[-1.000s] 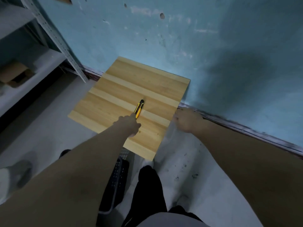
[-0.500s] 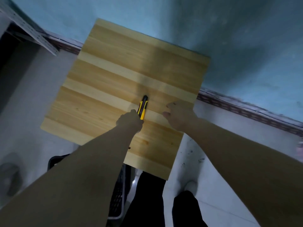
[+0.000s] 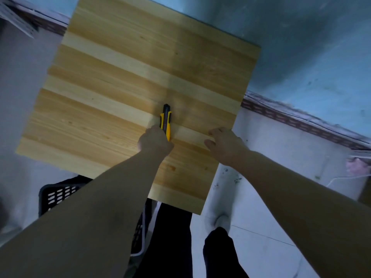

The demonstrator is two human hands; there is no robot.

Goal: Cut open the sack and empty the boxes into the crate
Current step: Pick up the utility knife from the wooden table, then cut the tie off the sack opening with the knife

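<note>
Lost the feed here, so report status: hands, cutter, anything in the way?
Left hand pinches yellow cutter, lying on wooden table. Right hand loosely curled beside it, holds nothing. Nothing blocking; black crate below table edge.

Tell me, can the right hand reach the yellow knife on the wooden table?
Probably yes: the right hand lies close beside the knife, nothing between them, but the left hand covers its near end.

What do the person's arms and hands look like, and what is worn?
The left forearm and right forearm are bare to the frame edge: no sleeves show. The left hand and right hand wear no gloves; no watch or ring is visible.
</note>
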